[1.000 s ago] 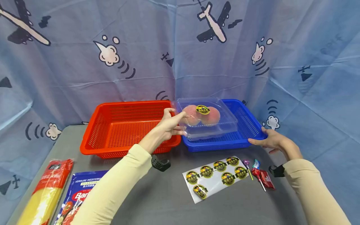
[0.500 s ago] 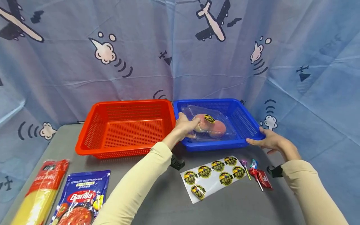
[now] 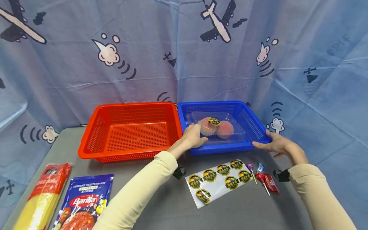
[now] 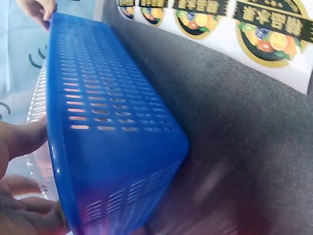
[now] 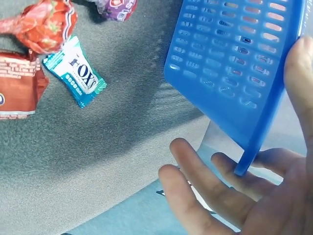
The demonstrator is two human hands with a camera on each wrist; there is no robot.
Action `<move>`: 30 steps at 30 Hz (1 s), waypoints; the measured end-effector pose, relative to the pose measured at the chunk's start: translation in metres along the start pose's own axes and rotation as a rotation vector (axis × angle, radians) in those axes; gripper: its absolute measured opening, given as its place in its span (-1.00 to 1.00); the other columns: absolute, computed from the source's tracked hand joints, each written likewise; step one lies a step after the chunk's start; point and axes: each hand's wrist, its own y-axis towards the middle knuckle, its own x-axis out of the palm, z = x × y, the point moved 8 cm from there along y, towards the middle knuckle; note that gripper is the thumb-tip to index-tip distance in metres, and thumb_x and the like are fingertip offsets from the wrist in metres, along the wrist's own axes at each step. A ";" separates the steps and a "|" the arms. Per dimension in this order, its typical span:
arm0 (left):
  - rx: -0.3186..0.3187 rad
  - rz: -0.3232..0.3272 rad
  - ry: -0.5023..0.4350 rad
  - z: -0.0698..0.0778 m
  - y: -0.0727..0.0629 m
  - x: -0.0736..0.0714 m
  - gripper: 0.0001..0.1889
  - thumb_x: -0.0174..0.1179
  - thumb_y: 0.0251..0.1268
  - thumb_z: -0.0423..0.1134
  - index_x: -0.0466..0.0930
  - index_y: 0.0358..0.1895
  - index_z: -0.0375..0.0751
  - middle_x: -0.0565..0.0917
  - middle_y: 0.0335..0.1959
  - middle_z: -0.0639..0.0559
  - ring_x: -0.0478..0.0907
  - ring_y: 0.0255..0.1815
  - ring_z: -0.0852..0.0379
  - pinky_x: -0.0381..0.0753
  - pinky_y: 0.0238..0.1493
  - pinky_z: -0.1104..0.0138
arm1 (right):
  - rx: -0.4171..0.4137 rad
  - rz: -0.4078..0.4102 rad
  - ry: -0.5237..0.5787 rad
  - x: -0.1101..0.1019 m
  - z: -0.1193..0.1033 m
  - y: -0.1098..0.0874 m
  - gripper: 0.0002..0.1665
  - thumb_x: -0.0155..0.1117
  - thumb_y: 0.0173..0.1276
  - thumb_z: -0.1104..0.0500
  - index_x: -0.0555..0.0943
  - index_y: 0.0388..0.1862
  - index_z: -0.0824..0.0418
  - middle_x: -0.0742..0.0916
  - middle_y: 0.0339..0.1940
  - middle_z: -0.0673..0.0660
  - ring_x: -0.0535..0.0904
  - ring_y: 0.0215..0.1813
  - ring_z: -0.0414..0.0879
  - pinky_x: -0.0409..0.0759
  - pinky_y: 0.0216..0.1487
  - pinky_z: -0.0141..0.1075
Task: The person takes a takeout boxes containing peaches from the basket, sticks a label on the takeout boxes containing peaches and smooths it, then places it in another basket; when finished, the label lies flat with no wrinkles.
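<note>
A clear plastic box with two peaches (image 3: 225, 129) and a round yellow-black sticker on its lid lies inside the blue basket (image 3: 224, 149). My left hand (image 3: 192, 135) is over that basket's front left corner, beside the box's left end. In the left wrist view, the left thumb (image 4: 29, 134) lies at the basket's rim, with the other fingers loosely bent behind it. My right hand (image 3: 276, 142) holds the basket's front right corner. The right wrist view has the right thumb (image 5: 299, 68) on the rim and several fingers spread around the corner.
A red basket (image 3: 99, 155) stands left of the blue one. Nearer are a sticker sheet (image 3: 214, 188), lollipops (image 3: 260, 176) and small wrapped sweets (image 3: 271, 183). At left lie a yellow-red packet (image 3: 47, 195) and a Barilla sauce pouch (image 3: 83, 201). A patterned curtain (image 3: 138, 51) hangs behind.
The plastic box of peaches has gone down from above the baskets into the blue basket. My left hand came down with it and its fingers have come off the lid. My right hand stayed put.
</note>
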 end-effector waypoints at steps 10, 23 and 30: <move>0.062 0.073 0.124 0.007 -0.003 0.001 -0.75 0.23 0.44 -0.25 0.68 0.05 -0.31 0.54 0.33 -0.48 0.67 0.17 -0.37 0.70 0.20 -0.03 | -0.003 0.003 0.003 0.001 0.001 0.002 0.42 0.06 0.47 -0.42 -0.57 0.53 0.49 0.05 0.50 0.76 0.33 0.41 0.62 0.71 0.05 0.13; 0.151 0.116 0.223 0.003 -0.018 -0.013 -0.82 0.17 0.40 -0.32 0.72 -0.06 -0.07 0.81 -0.18 -0.11 0.77 -0.26 -0.15 0.75 -0.37 0.04 | -0.062 0.093 0.012 0.000 -0.001 0.001 0.39 0.09 0.48 -0.38 -0.48 0.55 0.54 0.09 0.46 0.80 0.47 0.26 0.57 0.74 -0.03 0.11; 0.236 0.198 0.224 -0.020 -0.048 -0.039 -0.66 0.18 0.43 -0.26 0.68 0.21 -0.06 0.76 0.15 -0.02 0.76 0.04 -0.08 0.77 -0.26 0.01 | -0.131 0.320 -0.204 0.001 -0.003 -0.015 0.29 0.02 0.50 -0.41 -0.15 0.54 0.68 0.30 0.38 0.79 0.41 0.28 0.65 0.54 0.10 0.34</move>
